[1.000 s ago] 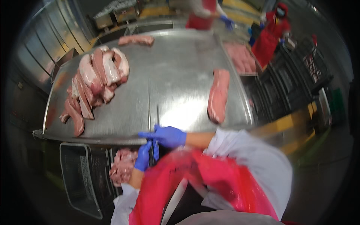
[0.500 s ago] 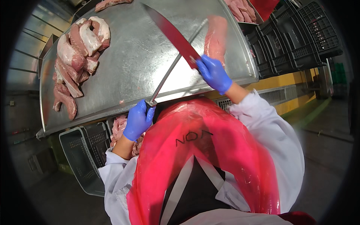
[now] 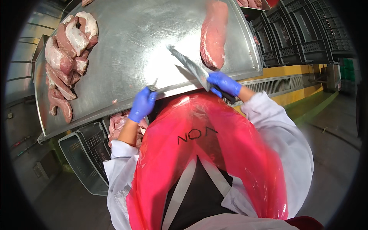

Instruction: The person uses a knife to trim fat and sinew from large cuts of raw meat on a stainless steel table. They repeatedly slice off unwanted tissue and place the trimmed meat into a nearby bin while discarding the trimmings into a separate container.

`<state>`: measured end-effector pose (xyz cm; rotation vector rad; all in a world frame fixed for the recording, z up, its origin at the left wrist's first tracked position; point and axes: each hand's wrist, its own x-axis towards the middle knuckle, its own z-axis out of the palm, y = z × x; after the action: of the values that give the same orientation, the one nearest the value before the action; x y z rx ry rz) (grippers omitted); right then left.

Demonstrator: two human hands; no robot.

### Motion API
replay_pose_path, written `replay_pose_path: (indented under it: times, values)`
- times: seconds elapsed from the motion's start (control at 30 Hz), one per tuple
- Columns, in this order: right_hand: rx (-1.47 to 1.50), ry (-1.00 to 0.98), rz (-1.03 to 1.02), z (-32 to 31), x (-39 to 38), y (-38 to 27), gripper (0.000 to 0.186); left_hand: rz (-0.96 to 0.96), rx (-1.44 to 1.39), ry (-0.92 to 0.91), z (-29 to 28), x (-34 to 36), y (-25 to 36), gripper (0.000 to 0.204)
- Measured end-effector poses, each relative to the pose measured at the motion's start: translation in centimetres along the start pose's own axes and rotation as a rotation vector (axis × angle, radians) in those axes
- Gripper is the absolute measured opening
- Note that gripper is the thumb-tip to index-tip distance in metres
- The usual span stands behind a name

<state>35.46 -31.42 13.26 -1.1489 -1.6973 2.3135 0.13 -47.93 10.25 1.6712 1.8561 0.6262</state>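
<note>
Gloved in blue, my right hand is closed around the black handle of a long knife, its blade angled up and left above the metal table. My left hand, gloved too, grips a sharpening steel at the table's near edge. Only a short stretch of its rod shows, apart from the blade. Just beyond the knife lies a long pink piece of meat. A pile of meat pieces with pale fat covers the table's left side.
A grey perforated crate stands below the table at the left, beside more meat. Black crates are stacked at the right. More meat shows at the top right, and a slatted grate runs below the table edge.
The knife has come down and nearer to me, away from the steel it crossed. The steel's rod, long in view before, now shows short. My view has shifted slightly.
</note>
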Motion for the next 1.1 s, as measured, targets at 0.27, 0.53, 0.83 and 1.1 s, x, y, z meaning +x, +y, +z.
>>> replay_pose_path:
  times: [0.27,0.53,0.83,1.1]
  values:
    - [0.286,0.628,-0.301,-17.8,7.0,-0.8,0.028,-0.634,0.256,0.25,-1.2,-0.6,-18.5,0.042]
    - [0.669,0.713,-0.316,-17.6,14.8,4.3,0.023,-0.421,0.758,0.22,0.0,21.4,-1.5,0.066]
    - [0.571,0.724,-0.231,-27.7,7.1,4.0,0.02,-0.275,-0.036,-0.172,14.9,55.1,9.9,0.066]
    - [0.462,0.779,-0.215,-28.6,5.8,3.5,0.01,-0.134,0.228,-0.301,13.7,53.7,16.5,0.047]
